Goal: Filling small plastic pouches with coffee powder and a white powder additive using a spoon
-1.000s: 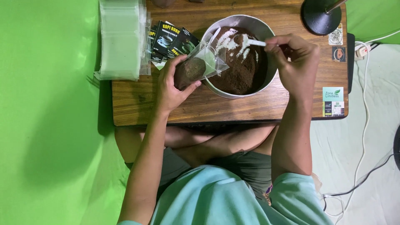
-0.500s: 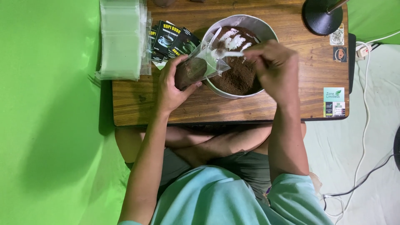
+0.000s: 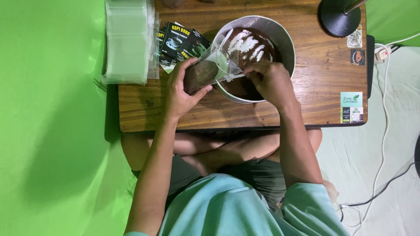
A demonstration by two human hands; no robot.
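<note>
Overhanging bowl (image 3: 286, 41) rim, pouch (image 3: 205, 72) mouth

A home packing corner: low wooden table (image 3: 306, 87) on a green backdrop (image 3: 52, 131)

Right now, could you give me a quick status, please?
Left hand grips clear pouch of brown powder. Right hand over metal bowl, spoon at pouch mouth. Nothing blocking.

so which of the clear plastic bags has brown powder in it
The bag gripped in the left hand beside the metal bowl; its bottom is full of brown powder. The stacked bags at the table's left edge lie flat and clear.
</note>
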